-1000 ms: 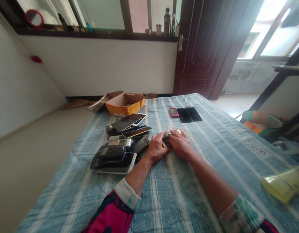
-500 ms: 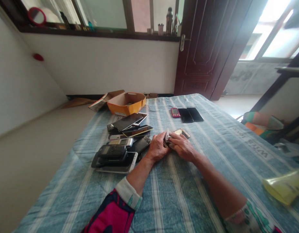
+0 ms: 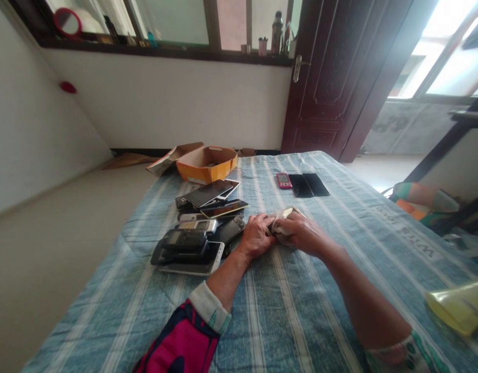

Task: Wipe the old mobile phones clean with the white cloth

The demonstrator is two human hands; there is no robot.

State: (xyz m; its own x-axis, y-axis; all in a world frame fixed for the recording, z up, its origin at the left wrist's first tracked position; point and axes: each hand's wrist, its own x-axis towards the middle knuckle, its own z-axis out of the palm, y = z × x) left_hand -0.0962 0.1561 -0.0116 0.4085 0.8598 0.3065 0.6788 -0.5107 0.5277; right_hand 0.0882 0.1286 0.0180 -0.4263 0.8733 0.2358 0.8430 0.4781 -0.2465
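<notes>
Both my hands meet in the middle of the blue striped cloth (image 3: 285, 311). My left hand (image 3: 256, 237) curls its fingers round the near end of a gold-edged phone (image 3: 290, 211). My right hand (image 3: 301, 233) is closed over the same phone and presses a pale crumpled wipe (image 3: 278, 226) onto it. Most of the phone is hidden under my fingers. Just left of my left hand lies a heap of several old phones (image 3: 202, 228).
A red phone (image 3: 284, 180) and two black phones (image 3: 308, 185) lie in a row farther back. An open orange cardboard box (image 3: 206, 163) sits at the far left corner. A yellow translucent thing (image 3: 458, 308) lies at the right edge. A dark wooden door (image 3: 339, 77) stands behind.
My right hand has slid over the phone with the wipe, covering more of it. The left hand keeps its hold. The view has shifted slightly.
</notes>
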